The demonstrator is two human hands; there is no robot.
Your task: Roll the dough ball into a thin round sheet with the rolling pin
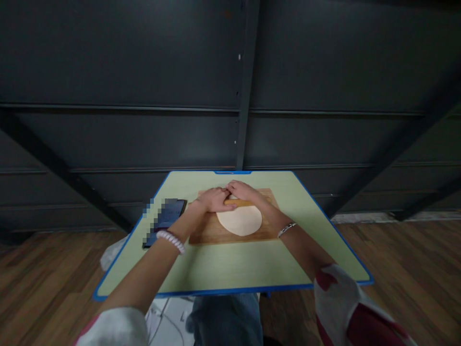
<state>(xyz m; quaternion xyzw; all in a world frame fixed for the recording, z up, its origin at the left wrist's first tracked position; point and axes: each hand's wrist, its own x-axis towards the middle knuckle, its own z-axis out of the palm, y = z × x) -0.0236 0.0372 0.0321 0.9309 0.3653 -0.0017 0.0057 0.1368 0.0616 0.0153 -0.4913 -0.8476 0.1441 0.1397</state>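
A pale, rounded sheet of dough [239,222] lies flat on a wooden board [202,234]. Across its far part runs a wooden rolling pin [239,203]. My left hand [215,199] is closed over the pin's left part, its thumb lying along the wood. Just beyond the pin is my right hand [244,191], fingers bent together and pointing left, close to my left fingertips. It seems to hold the dough's far edge, which shows between the hands. My right wrist hides the pin's right end.
The board rests on a pale table [230,270] with a blue rim. A dark, partly pixelated tablet or phone [169,216] lies left of the board. Dark metal panels [162,139] stand right behind the table. A whitish bag [112,253] is at the lower left.
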